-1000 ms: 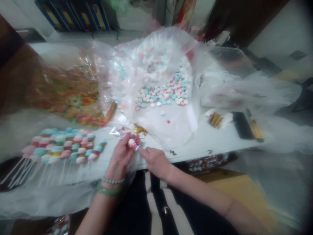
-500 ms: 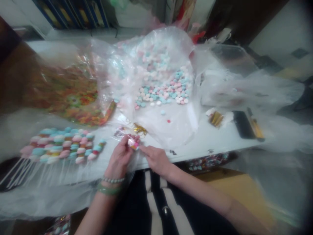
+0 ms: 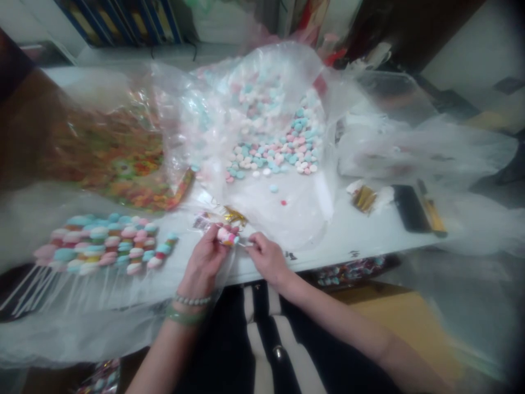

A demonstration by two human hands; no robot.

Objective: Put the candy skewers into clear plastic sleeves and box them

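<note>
A candy skewer point(image 3: 227, 236) of pink, white and blue pieces, with what looks like clear film round it, lies in the closed fingers of my left hand point(image 3: 207, 256). Its white stick points right, and my right hand point(image 3: 267, 258) pinches the end of that stick. Just beyond my fingers are gold twist ties point(image 3: 235, 215) and a small clear printed wrapper point(image 3: 202, 220). On the left, several finished-looking marshmallow skewers point(image 3: 102, 241) lie in rows, their white sticks toward me. The undersides of my fingers are hidden.
A large clear bag point(image 3: 283, 213) spills pink, white and blue marshmallows point(image 3: 279, 156). Behind left lies a bag of orange and red gummies point(image 3: 123, 164). To the right are a bundle of gold ties point(image 3: 363, 198), a black phone-like slab point(image 3: 410, 208) and a yellow-handled tool point(image 3: 433, 216).
My right hand has drawn a little to the right, away from my left, and the white stick now shows between them. The candy in my left hand has turned slightly and shows more.
</note>
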